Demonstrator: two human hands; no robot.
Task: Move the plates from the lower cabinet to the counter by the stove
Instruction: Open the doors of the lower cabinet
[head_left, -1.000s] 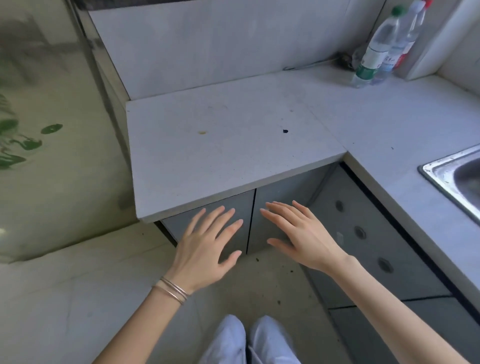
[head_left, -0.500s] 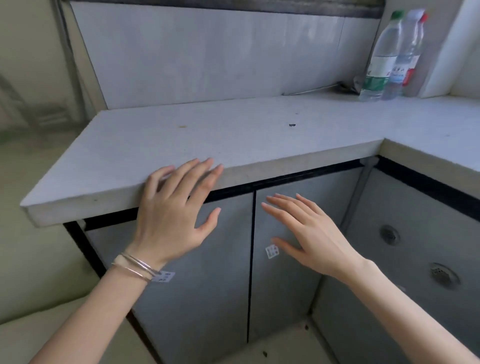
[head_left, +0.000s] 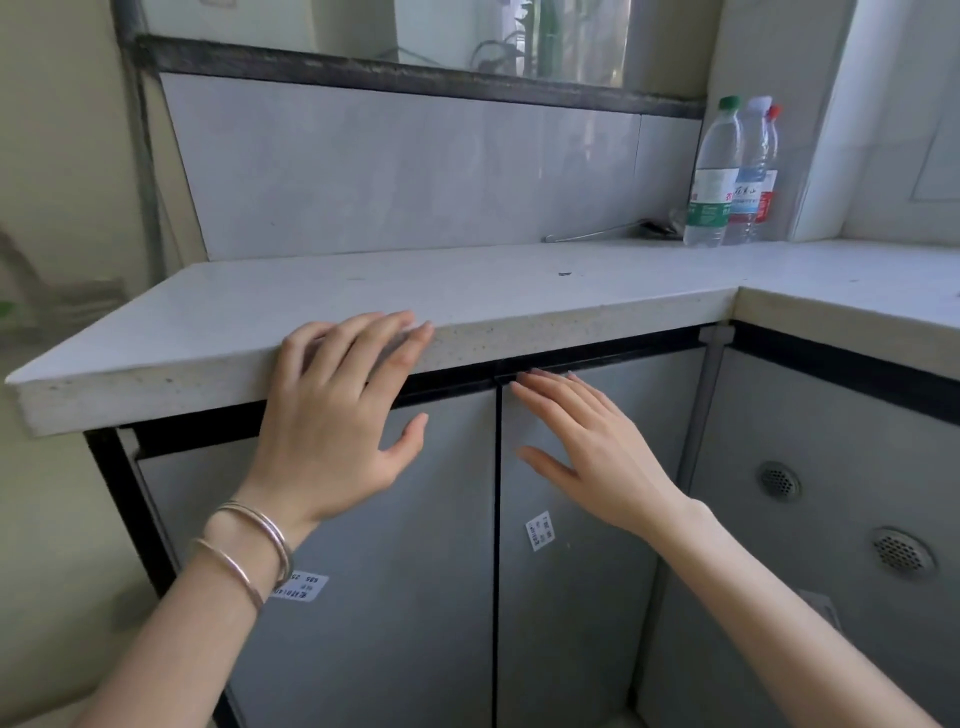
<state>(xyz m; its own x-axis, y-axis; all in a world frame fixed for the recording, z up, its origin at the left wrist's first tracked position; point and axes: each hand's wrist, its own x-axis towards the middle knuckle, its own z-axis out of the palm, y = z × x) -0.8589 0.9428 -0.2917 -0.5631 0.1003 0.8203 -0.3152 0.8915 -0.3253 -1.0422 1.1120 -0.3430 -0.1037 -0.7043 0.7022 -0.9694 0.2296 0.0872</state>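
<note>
The lower cabinet has two grey doors, a left door (head_left: 395, 571) and a right door (head_left: 587, 597), both closed under the white counter (head_left: 467, 296). No plates are visible; the inside of the cabinet is hidden. My left hand (head_left: 337, 415), with two bangles on the wrist, is spread in front of the counter's front edge above the left door. My right hand (head_left: 587, 447) reaches with straight fingers toward the top of the right door, fingertips near the dark gap under the counter. Neither hand holds anything.
Three water bottles (head_left: 727, 176) stand at the counter's back right corner, with a thin metal utensil (head_left: 597, 234) lying beside them. To the right, another grey cabinet front (head_left: 831, 493) with round vents meets this one at the corner. A tiled wall rises behind.
My view has dropped from above the counter to cabinet level. Both hands have risen toward the top of the doors, the left now level with the counter's edge.
</note>
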